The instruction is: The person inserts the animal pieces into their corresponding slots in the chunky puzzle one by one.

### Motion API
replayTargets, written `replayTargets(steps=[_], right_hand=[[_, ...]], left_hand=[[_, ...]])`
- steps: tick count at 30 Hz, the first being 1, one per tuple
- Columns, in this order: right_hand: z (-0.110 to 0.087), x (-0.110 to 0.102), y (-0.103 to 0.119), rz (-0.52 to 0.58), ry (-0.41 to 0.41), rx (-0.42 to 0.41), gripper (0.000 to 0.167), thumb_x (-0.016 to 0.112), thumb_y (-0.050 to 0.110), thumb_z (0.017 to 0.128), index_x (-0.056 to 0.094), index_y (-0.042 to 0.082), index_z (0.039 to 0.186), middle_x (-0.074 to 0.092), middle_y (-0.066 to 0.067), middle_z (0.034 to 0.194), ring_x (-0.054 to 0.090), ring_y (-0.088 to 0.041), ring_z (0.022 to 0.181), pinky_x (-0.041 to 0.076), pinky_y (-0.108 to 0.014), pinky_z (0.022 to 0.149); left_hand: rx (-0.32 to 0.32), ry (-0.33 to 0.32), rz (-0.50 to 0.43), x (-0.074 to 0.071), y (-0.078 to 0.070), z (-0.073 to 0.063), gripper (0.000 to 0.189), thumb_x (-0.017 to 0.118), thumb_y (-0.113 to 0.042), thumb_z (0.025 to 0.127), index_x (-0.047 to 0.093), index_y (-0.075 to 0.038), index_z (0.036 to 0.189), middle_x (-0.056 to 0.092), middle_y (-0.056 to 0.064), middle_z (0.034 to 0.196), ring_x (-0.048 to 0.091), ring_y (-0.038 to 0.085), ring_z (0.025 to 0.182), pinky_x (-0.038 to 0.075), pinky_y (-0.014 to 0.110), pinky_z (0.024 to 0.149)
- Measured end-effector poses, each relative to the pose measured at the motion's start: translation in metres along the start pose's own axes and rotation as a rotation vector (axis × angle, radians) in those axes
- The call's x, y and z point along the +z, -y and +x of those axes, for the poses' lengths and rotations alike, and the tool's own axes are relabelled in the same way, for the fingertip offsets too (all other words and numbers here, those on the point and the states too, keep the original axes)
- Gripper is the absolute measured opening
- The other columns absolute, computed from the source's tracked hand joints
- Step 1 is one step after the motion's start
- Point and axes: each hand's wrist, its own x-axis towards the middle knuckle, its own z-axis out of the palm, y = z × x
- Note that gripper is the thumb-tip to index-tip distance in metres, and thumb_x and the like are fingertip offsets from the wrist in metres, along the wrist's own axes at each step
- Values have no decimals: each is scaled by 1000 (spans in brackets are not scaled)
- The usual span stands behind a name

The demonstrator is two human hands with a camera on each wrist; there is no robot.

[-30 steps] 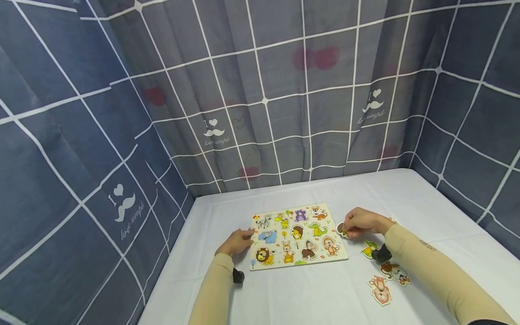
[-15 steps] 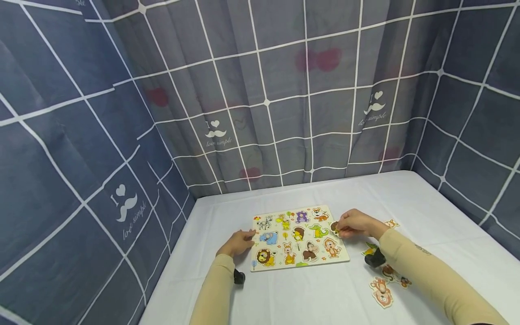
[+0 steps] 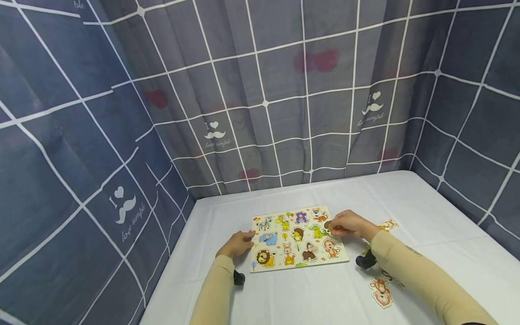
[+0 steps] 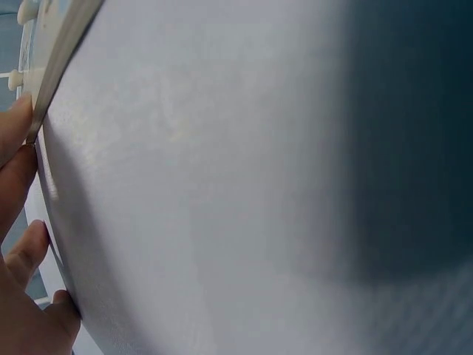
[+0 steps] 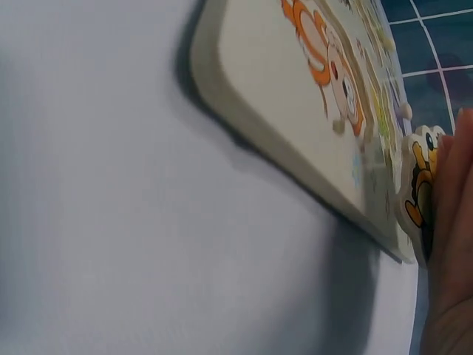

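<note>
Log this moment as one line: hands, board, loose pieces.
Right hand: holds animal piece at right side of board | Left hand: touches board's left edge | Loose pieces: on white cloth, right of board

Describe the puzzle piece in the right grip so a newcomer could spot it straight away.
On the white table lies a cream animal puzzle board. Near its right edge, the right grip pinches a small brown-and-yellow animal piece. Unlike the green crocodile beside it, which lies flat on the board, this piece is held up at a tilt.
</note>
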Motion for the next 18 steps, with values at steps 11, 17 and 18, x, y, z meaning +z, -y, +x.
replayTargets(steps=[11,17,18], right_hand=[[6,22,1,78,-81,7,4,62,2,90,62,-1,87,67,-2,64,69,-7,56,59,-17,57],[8,37,-1,116,-74,-12,5,60,1,92,60,-4,93,67,-1,62,67,-5,54,58,-16,55],[9,39,-1,121,-75,-12,6,60,1,92,60,-5,94,67,-1,62,67,-5,53,58,-15,55]], left_hand=[[-1,1,9,0,-1,0,48,68,-23,94,57,-23,142,33,21,161,22,45,151,18,63,123],[-14,-3,-12,-1,-2,-2,48,68,-23,94,57,-24,141,34,17,161,21,43,152,17,62,123],[-15,-2,-12,-1,-3,-3,48,68,-23,94,57,-24,141,34,18,161,22,44,152,17,63,123]])
